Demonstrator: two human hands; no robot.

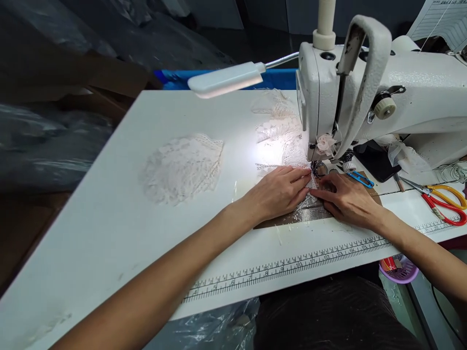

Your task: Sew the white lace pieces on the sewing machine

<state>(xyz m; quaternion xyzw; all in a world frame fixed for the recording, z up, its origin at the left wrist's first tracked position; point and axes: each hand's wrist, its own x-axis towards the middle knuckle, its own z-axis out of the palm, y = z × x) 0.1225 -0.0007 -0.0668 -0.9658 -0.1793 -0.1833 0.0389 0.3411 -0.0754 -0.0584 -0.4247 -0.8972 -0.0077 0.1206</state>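
White lace fabric (292,141) runs toward the needle area of a white sewing machine (317,97). My left hand (282,189) rests on the lace just left of the needle, its fingers pressed together on the cloth. On the right of the needle, my right hand (341,197) has thumb and index finger closed on the lace edge. Both hands lie over a brown and metallic plate (310,214), with fingertips nearly meeting. Another lace piece (182,167) lies flat on the white table (120,238), left of my hands.
A lit lamp (228,78) hangs over the table. Blue snips (360,179), red and yellow scissors (443,199) and a black phone (377,160) lie at right. Printed rulers run along the front edge, above a purple basket (399,272).
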